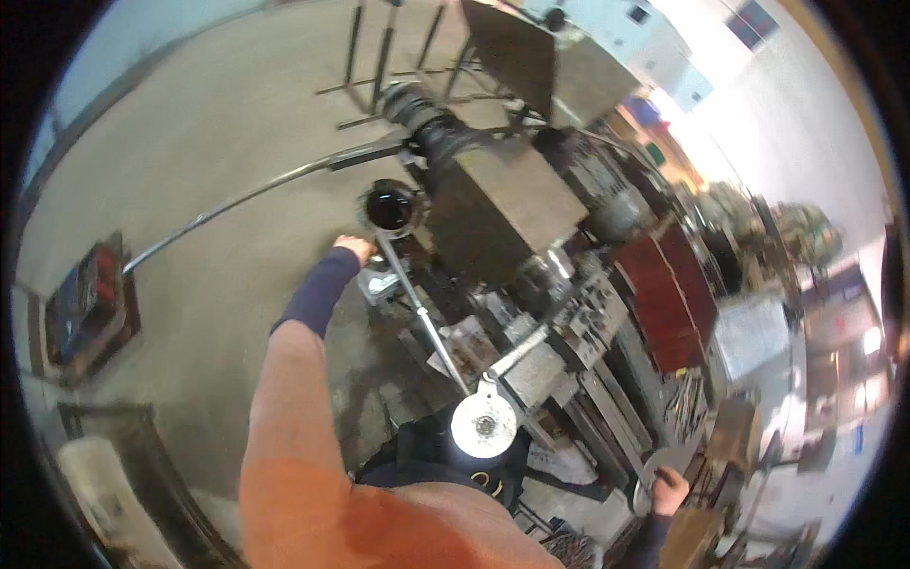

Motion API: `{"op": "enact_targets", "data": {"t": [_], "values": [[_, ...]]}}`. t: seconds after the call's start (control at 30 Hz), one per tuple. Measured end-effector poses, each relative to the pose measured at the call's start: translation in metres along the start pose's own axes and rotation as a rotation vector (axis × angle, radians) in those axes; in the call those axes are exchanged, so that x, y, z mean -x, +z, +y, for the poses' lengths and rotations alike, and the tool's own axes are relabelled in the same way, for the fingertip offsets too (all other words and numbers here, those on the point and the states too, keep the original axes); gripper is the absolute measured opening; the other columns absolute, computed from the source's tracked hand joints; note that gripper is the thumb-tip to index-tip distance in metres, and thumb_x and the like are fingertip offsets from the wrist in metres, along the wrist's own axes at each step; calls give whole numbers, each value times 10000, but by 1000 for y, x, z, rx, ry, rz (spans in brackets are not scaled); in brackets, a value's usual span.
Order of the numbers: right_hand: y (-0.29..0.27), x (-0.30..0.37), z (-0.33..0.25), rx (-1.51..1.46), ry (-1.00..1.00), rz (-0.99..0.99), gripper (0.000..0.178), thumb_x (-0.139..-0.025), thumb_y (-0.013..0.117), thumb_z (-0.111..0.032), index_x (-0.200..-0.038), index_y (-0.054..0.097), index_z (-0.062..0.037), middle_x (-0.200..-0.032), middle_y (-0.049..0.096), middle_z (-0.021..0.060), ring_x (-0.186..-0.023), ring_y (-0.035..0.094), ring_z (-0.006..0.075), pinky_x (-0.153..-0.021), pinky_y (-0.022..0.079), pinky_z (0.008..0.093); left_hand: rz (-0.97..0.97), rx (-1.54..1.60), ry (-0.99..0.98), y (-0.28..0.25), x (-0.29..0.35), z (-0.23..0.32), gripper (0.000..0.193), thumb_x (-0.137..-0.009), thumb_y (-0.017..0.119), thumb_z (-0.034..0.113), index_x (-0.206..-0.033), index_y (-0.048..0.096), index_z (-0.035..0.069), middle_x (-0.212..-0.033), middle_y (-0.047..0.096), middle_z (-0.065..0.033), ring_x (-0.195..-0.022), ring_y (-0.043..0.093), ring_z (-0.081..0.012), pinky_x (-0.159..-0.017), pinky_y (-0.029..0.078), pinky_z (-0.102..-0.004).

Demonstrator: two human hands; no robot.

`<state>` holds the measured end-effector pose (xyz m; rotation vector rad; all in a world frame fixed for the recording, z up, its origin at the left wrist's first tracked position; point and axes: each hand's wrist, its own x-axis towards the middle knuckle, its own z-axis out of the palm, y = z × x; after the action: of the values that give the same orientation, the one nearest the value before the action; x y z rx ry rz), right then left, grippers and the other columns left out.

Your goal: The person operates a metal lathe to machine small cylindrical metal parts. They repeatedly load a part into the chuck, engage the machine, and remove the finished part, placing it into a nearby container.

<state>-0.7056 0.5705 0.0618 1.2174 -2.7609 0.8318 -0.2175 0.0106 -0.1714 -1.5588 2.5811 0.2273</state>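
Note:
My left arm reaches forward in a dark cuff and orange sleeve. My left hand is at the near left side of a large machine, just below a round, dark-mouthed part; its fingers are too small and hidden to read. Out to the lower right, my right hand is closed at the edge of a grey round disc, which looks like a handwheel. Between the hands, close to my body, is a round white disc on a jointed metal rod.
The machine's box-shaped housing stands ahead. A long bar runs left from it to a dark box-like stand. A reddish-brown panel and loose metal rods are to the right. Metal-legged stands are farther off.

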Motion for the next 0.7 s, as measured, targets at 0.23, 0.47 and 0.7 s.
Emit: {"op": "enact_targets", "data": {"t": [0.23, 0.47, 0.7], "values": [[-24, 19, 63, 37, 289, 31, 314, -589, 532, -31, -873, 650, 33, -783, 662, 110, -760, 623, 162, -732, 477, 275, 49, 144, -195, 29, 31, -18, 419, -758, 584, 207, -1172, 522, 183, -973, 631, -116, -918, 601, -281, -784, 473, -408], [-52, 84, 281, 415, 568, -89, 720, -610, 674, -148, -1280, 423, -73, -1215, 519, 158, -1089, 516, 303, -903, 419, 334, 140, 1370, -269, -11, 59, -16, 521, -847, 572, 291, -1234, 408, -17, -771, 626, -157, -531, 618, -191, -456, 479, -279], [-65, 91, 361, 557, 767, -180, 533, -641, 624, -163, -1156, 527, -65, -1084, 575, 191, -1025, 547, 323, -860, 441, 379, 156, 1494, -487, -37, 39, 55, 437, -839, 518, 244, -1133, 393, -53, -727, 607, -164, -478, 599, -221, -412, 478, -289]]}}
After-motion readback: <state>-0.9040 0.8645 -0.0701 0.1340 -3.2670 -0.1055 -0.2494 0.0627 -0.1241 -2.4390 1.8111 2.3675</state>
